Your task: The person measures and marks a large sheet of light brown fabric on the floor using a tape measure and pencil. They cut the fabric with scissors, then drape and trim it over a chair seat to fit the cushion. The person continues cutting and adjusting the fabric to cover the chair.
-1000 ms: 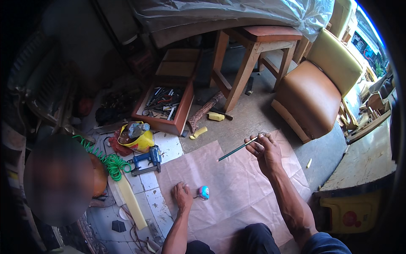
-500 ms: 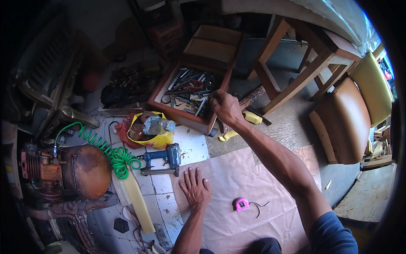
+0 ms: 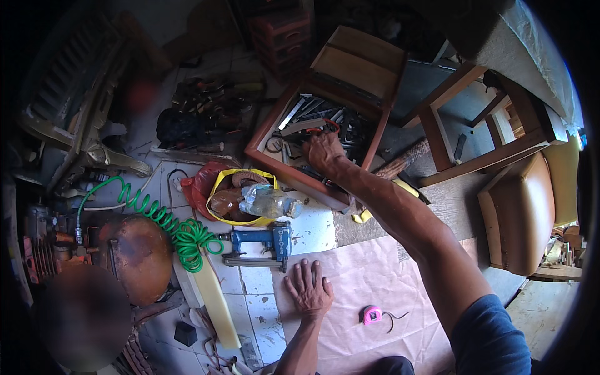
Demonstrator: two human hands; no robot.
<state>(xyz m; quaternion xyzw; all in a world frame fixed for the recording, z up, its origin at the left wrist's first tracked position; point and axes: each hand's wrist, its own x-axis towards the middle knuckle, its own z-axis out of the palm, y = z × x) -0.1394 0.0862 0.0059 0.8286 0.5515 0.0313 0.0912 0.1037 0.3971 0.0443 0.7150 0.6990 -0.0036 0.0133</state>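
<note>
My right hand (image 3: 322,150) reaches far forward into an open wooden toolbox (image 3: 269,159) full of metal tools. Its fingers are curled down among the tools, next to a red-handled one, and what they grip is hidden. My left hand (image 3: 308,289) lies flat with fingers spread on the left edge of a brown paper sheet (image 3: 387,281) on the floor. A small pink tape measure (image 3: 372,314) lies on the sheet to the right of that hand. A blue pneumatic nail gun (image 3: 262,245) lies just beyond my left hand's fingertips.
A green coiled air hose (image 3: 175,225) runs from the nail gun to a rusty compressor tank (image 3: 134,256) at left. A yellow bag (image 3: 240,194) holds a plastic bottle. A wooden stool (image 3: 475,125) and a brown padded chair (image 3: 522,212) stand at right.
My right arm swung from above the paper, where it held a thin rod, forward into the toolbox. The view tipped forward and left. My left hand stays on the paper.
</note>
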